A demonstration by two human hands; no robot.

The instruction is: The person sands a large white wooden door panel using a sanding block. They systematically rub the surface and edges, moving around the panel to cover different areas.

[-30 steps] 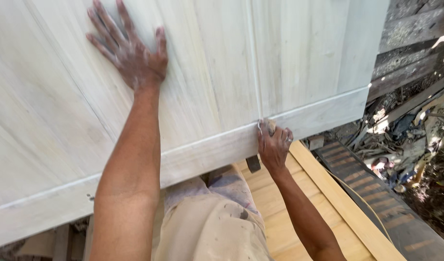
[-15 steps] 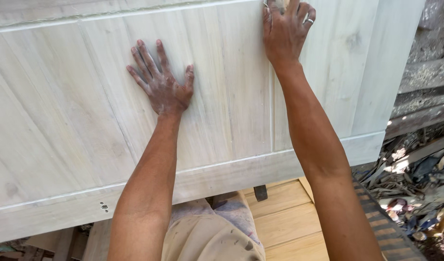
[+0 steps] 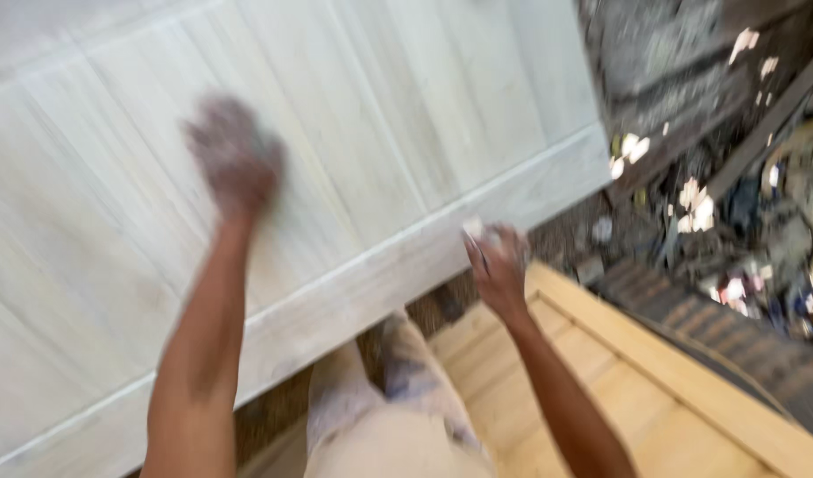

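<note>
The picture is blurred by motion. A large pale whitewashed wooden panel (image 3: 380, 133) with grooved boards fills the upper left. My left hand (image 3: 234, 159) rests flat on its face, dusty with white. My right hand (image 3: 497, 261) is at the panel's lower rail, closed around a small pale pad or folded piece of sandpaper (image 3: 474, 230). My dust-stained trouser leg (image 3: 389, 416) shows below the panel's edge.
Below and to the right lies a yellowish wooden panel or frame (image 3: 654, 372). Beyond it, at the right, sits a dark ribbed board (image 3: 743, 345) and a heap of scraps and debris (image 3: 743, 195) on the ground.
My right hand has come down from the top of the panel to its lower rail. The view has swung and turned blurry. My left hand stays on the panel.
</note>
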